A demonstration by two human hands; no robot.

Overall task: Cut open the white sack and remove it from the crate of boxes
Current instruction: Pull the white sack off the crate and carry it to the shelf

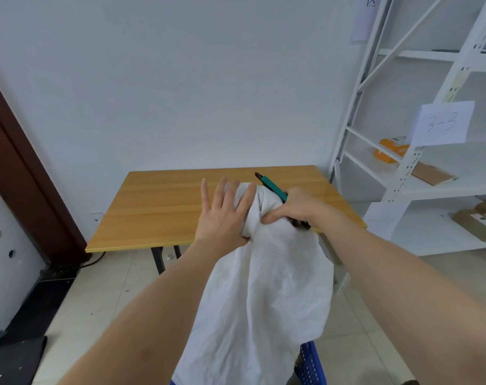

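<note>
The white sack [261, 295] hangs in front of me, its top bunched up between both hands above the wooden table's near edge. My left hand [222, 215] presses flat against the bunched top, fingers spread, thumb hooked under the cloth. My right hand [297, 208] grips the sack's neck and also holds a green-handled cutter [272, 187] that points up and away to the left. A corner of the blue plastic crate [310, 362] shows below the sack at the bottom; its contents are hidden.
The wooden table [164, 207] stands against the white wall. White metal shelving [419, 168] on the right carries cardboard parcels, an orange box and a paper sign. A dark door frame and black cables sit at the left on the tiled floor.
</note>
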